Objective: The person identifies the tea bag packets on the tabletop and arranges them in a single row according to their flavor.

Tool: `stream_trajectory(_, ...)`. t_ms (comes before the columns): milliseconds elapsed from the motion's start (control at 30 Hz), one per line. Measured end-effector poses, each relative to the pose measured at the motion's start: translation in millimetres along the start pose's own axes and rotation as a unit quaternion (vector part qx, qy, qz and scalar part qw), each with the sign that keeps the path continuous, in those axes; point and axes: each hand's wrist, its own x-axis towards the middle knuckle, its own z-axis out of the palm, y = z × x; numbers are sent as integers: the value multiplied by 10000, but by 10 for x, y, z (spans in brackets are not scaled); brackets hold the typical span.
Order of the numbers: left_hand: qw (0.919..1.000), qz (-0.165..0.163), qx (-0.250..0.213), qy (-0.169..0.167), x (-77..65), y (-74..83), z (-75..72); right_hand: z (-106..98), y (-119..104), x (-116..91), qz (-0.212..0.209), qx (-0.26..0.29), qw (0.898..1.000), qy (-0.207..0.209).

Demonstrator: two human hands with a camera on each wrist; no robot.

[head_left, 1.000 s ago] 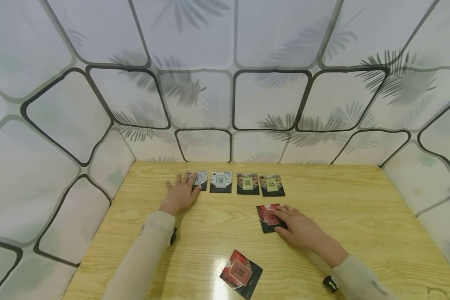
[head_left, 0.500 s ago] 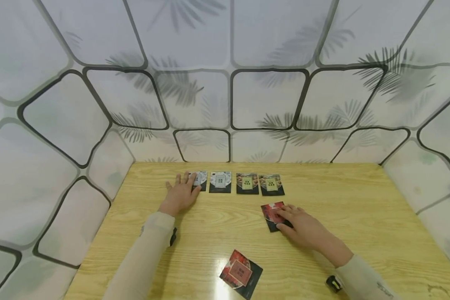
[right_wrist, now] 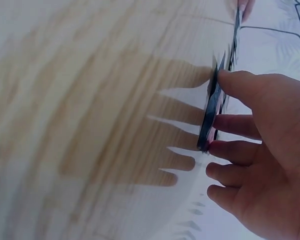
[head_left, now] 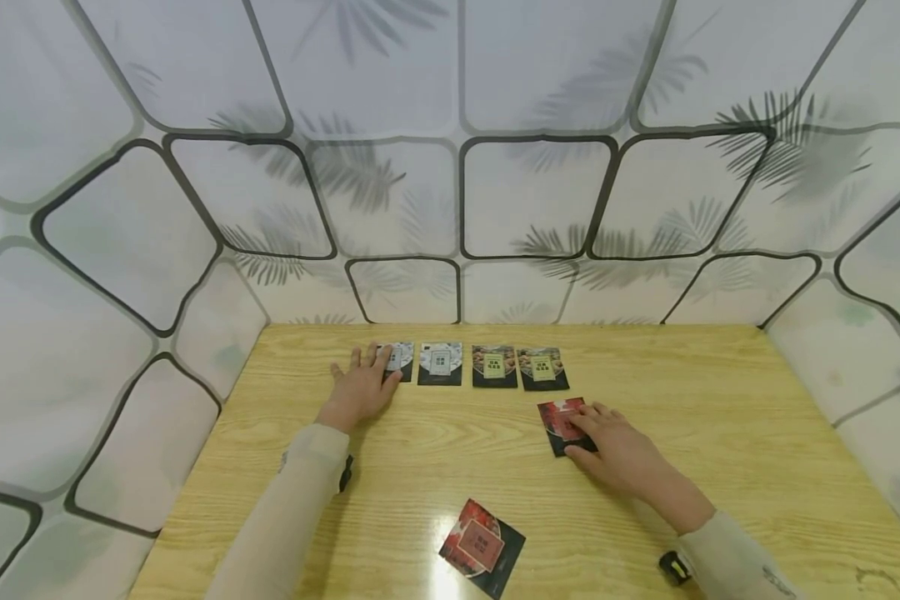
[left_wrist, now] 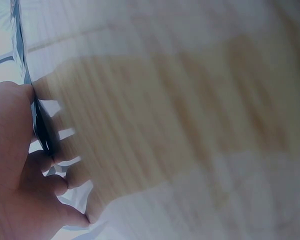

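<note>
At the left end of a row of flat printed packets, my left hand rests with spread fingers on a white-and-black packet. A second white-and-black packet lies beside it, then two yellow-labelled packets. My right hand presses its fingertips on a red-and-black packet flat on the table, just in front of the row's right end. In the right wrist view that packet is seen edge-on under my fingers. Another red-and-black packet lies askew at the near edge of the head view.
The packets lie on a wood-grain table. A pale patterned wall rises behind it and along both sides. Glare shines on the table beside the near red packet.
My right hand has slid the red-and-black packet to the right and slightly away from me along the table. My left hand stays in place on the white-and-black packet.
</note>
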Motion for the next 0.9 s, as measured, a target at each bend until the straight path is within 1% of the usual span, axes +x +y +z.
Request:
stream_trajectory(100,10000,-18,-11,-7,0,4,-5,-14,36,-6,95,-42,9999,-37)
stream_trajectory(300,10000,-32,-47,-11,5,8,2,-46,96,-23,259,56,9996,-69)
stream_trajectory(567,10000,18,32,51,6,1,5,-91,190,-37,262,-130,9995,-136)
stream_trajectory(700,10000,32,14,58,-5,9,-10,-69,278,-30,302,-129,9995,-34)
stream_trajectory(900,10000,13,5,31,-17,17,-25,-46,411,7,182,26,9997,150)
